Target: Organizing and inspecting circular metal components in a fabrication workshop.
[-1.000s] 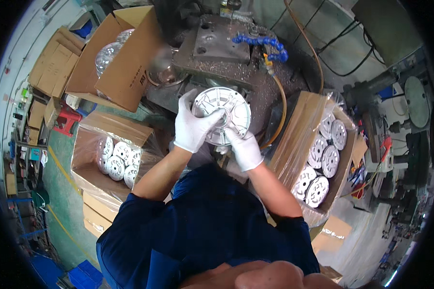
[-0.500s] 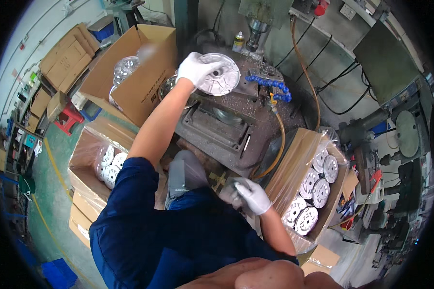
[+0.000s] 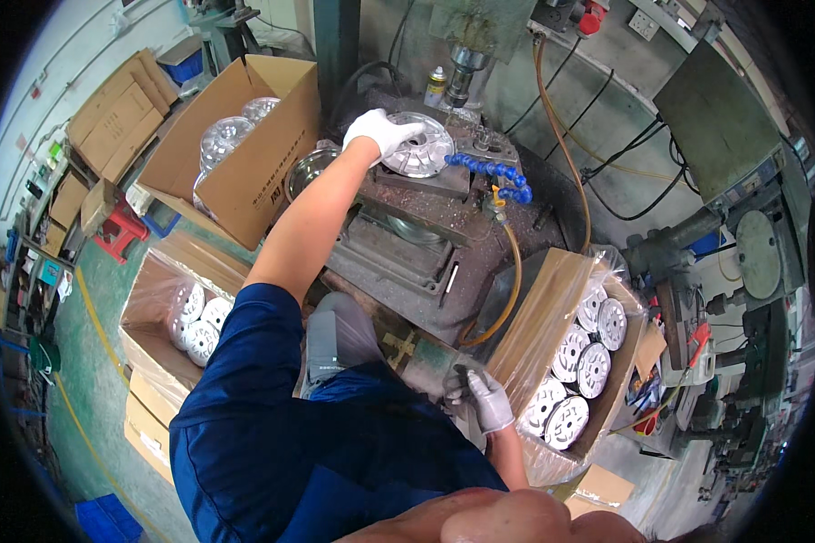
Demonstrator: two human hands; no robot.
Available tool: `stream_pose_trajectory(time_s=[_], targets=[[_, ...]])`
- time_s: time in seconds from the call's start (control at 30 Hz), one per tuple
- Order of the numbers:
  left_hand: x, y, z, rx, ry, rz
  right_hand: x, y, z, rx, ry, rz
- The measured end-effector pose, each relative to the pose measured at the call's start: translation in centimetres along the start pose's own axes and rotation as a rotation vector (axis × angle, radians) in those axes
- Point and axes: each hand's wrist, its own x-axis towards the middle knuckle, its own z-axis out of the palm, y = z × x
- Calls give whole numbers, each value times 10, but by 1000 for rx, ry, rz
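My left hand [image 3: 382,132], in a white glove, reaches far forward and grips the left rim of a round silvery metal disc [image 3: 432,156] with a hole in its middle. The disc lies low over the dark block on the machine table, just in front of the spindle [image 3: 465,72]; whether it sits fully flat, I cannot tell. Near my lap, my gloved right hand [image 3: 489,403] is closed at the inner side of the right-hand box. Dark shapes at its fingertips are too unclear to name.
A blue jointed coolant hose [image 3: 484,169] bends close to the disc's right side. Behind it stands a spray can [image 3: 436,87]. Cartons of metal discs flank me: a tall box [image 3: 261,172], a lined box [image 3: 149,321] and a right-hand box [image 3: 525,317]. A shiny round part [image 3: 310,172] lies beside my left forearm.
The disc has come down and tilted flatter over the block, with my left hand still on its rim. My right hand has shifted slightly down and to the right. The whole view has moved a little.
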Motion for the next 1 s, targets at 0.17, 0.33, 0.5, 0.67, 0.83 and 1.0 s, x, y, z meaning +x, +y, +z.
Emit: stream_pose_trajectory(time_s=[0.17, 0.33, 0.5, 0.67, 0.83, 1.0], targets=[[-2, 2, -2, 58, -45, -8, 6, -1, 3, -52, 2, -35], [11, -2, -10, 82, -188, -57, 9, -2, 3, -104, -21, -45], [7, 8, -14, 120, -205, -53, 12, 2, 1, -114, -27, -68], [15, 1, -6, 75, -161, -25, 14, 4, 4, -242, -3, -47], [9, -4, -4, 105, -163, 16, 11, 8, 2, -290, 7, -82], [4, 0, -14, 173, -167, -16, -2, 5, 3, -382, 30, -71]])
